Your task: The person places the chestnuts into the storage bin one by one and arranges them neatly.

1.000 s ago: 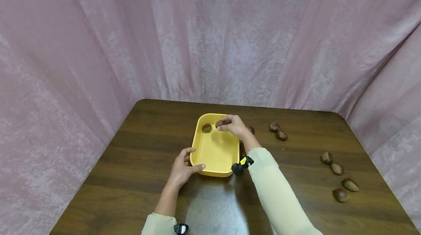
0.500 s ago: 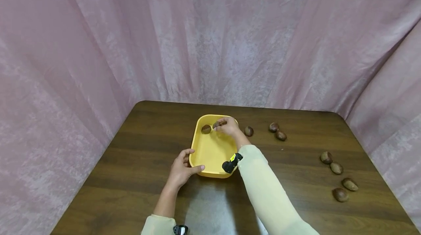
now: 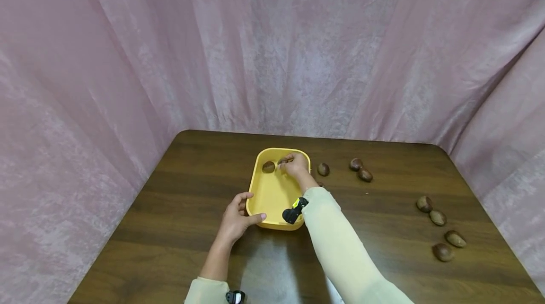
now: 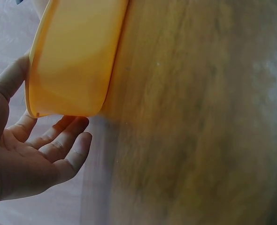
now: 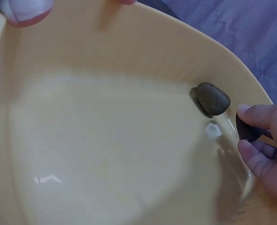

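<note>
A yellow rectangular tray [image 3: 272, 200] rests on the table. My left hand [image 3: 238, 216] holds its near left corner, thumb over the rim and fingers spread around the outside wall; the left wrist view shows the fingers [image 4: 65, 140] curled at that corner. Inside the tray's far end, my right hand [image 3: 296, 164] pinches a brown chestnut [image 5: 247, 131] between thumb and fingertips, close over the tray floor. Just left of it, a second chestnut [image 3: 268, 167] lies in the far left corner of the tray.
Right of the tray lies a lone chestnut [image 3: 323, 169], with another partly hidden by the right forearm. Farther right sits a pair of chestnuts [image 3: 364, 174]. Several more, among them one chestnut [image 3: 443, 252], lie near the right table edge. A pink curtain [image 3: 272, 48] hangs behind the table.
My right hand has moved a little left and lower into the tray with the chestnut, uncovering the lone chestnut beside the tray. The left hand has stayed at its corner.
</note>
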`<state>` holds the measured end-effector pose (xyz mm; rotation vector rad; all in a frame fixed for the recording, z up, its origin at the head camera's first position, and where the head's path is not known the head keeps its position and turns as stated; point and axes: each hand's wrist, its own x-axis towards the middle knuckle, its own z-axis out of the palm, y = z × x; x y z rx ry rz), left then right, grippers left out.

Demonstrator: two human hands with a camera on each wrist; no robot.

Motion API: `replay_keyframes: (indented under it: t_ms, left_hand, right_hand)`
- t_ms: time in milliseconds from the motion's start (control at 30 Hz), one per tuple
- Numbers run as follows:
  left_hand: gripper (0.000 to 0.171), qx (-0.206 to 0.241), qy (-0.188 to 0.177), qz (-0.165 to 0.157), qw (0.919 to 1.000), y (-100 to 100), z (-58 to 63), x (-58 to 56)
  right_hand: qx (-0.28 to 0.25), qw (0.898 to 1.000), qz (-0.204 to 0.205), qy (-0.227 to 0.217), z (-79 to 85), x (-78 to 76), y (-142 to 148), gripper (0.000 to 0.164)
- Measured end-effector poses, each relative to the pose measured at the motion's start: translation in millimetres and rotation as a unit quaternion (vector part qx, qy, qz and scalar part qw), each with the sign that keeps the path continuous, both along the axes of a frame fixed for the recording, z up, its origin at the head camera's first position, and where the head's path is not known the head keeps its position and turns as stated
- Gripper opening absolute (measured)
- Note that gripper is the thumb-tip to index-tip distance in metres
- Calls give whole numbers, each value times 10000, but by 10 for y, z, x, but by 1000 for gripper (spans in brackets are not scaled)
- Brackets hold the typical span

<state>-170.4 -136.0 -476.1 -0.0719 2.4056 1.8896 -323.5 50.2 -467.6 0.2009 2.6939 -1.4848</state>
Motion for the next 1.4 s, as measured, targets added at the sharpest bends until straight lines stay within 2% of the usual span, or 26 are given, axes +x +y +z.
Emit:
replay_keyframes:
  t_ms: [200,400,500,633,700,800,933,1000,1400]
  left_hand:
    - [67,95,93,0,9999,-16,-9,-12]
    - [67,97,87,15,9999,-3,-11,14]
    - [67,114,80,48,9999,-5,-21,41]
    - [68,68,30,72,9999,-11,-34,51]
    - [68,42,29,52,10000,-13,-35,47]
    - [68,40,34,58,10000,-8,-29,31]
    - [68,35,50,67,10000,1,-20,18]
    - [68,15,52,58,10000,7,-20,13]
    - [67,1,67,117,9999,21,18,-12]
  right_hand:
    - [-39,10000,12,74,-14,-27,1,34]
    - [-227,9996,183,32,85,44,48,36]
    - [-530,9969,583,-30,161,140,77,40]
    - [-906,9872,1307,-99,240,288,144,48]
    - [-960,9822,1611,-70,262,353,192,49]
    - [-843,9792,1848,10,354,464,254,49]
    - [-694,9795,1884,152,409,533,315,47]
    - [-720,9797,1859,219,363,523,354,46]
    - [-1059,9780,1772,312,396,611,542,51]
